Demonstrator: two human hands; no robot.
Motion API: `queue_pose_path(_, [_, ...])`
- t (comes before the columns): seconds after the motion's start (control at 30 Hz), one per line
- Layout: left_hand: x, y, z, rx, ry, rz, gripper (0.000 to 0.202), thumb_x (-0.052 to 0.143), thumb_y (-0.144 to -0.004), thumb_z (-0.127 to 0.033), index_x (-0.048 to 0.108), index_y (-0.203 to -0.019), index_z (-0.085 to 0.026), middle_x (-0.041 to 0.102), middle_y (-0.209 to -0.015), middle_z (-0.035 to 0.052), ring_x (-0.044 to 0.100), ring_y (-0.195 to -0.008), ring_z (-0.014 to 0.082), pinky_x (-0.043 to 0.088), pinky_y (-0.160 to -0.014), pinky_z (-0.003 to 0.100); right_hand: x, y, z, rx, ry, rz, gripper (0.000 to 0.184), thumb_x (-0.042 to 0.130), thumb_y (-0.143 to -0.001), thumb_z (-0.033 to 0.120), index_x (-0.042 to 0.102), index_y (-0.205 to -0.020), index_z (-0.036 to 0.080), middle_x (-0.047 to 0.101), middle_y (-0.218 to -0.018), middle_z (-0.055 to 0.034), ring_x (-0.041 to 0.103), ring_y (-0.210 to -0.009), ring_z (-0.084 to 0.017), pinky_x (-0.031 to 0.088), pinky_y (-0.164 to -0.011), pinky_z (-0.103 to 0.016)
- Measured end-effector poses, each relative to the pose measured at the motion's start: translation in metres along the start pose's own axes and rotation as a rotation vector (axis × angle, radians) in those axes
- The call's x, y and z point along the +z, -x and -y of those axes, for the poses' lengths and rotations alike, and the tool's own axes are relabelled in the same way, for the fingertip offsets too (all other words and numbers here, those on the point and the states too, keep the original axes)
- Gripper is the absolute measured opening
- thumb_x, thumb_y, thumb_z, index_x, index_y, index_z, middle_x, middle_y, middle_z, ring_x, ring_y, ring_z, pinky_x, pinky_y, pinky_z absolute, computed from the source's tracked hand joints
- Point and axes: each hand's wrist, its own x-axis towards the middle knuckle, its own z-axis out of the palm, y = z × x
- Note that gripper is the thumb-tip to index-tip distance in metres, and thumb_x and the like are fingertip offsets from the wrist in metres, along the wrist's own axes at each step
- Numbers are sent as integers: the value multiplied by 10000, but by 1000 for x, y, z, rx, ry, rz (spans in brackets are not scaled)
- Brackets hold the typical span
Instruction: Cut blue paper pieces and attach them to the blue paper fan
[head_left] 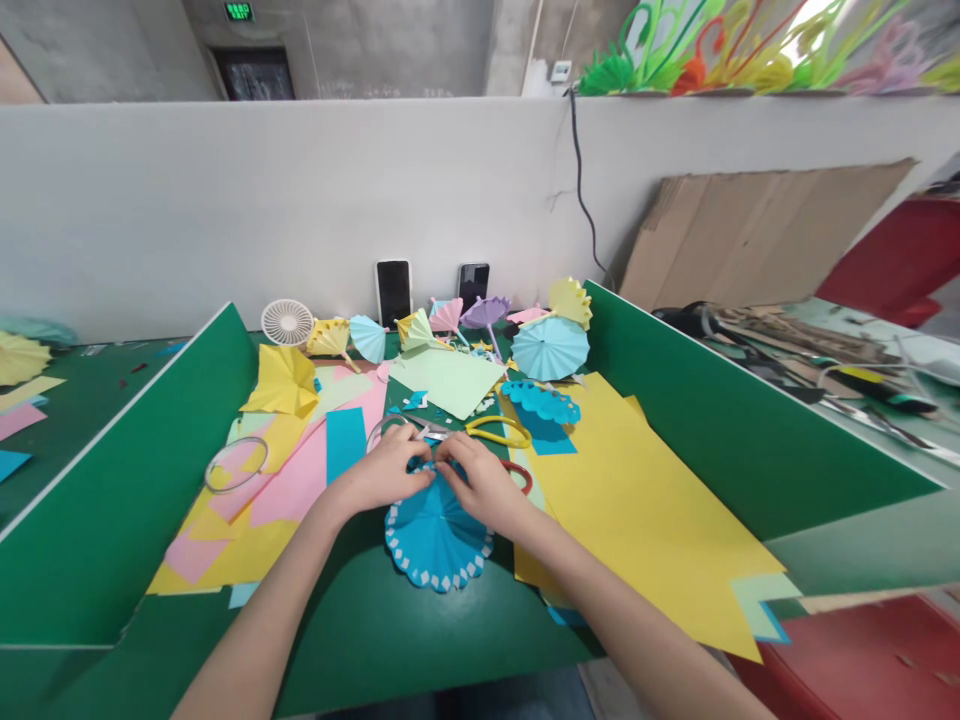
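Note:
A round, pleated blue paper piece (441,535) with a scalloped edge and small white diamonds along its rim lies on the green table in front of me. My left hand (394,465) pinches its far edge from the left. From the right, my right hand (474,475) grips the same far edge, fingertips close to the left ones. What lies exactly between the fingertips is hidden. Just beyond my hands are yellow-handled scissors (499,432). A red handle loop (519,477) shows beside my right hand. A blue paper strip (345,445) lies left of my left hand.
Large yellow sheets (622,490) cover the right side, pink sheets (292,480) and a clear tape ring (236,465) the left. Small paper umbrellas (550,348), a white fan (287,322) and two phones (394,292) stand at the back. Green partitions (720,400) bound both sides.

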Motion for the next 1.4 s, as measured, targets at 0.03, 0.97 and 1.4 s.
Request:
queue_pose_path(0.03, [0, 0, 0, 2, -5, -6, 120, 443, -718, -238, 536, -725, -162, 397, -787, 35, 409, -854, 194, 369, -778, 337, 0, 0, 0, -4, 7, 4, 92, 390, -776, 131, 441, -713, 174, 515, -735, -43, 475, -701, -151, 403, -633, -282])
queue_pose_path(0.97, [2, -3, -3, 15, 8, -67, 78, 421, -703, -178, 490, -667, -170, 416, -745, 21, 420, -820, 177, 377, -739, 312, -3, -3, -3, 192, -265, -38, 99, 481, -718, 187, 499, -815, 175, 560, -731, -20, 520, -674, -130, 422, -633, -274])
queue_pose_path(1.4, [1, -3, 0, -36, 9, -78, 116, 429, -737, -226, 514, -682, -170, 445, -748, 27, 440, -816, 180, 375, -747, 323, -7, -5, -11, 378, -609, -49, 84, 475, -694, 264, 470, -691, 180, 501, -645, 25, 490, -612, -102, 418, -594, -247])
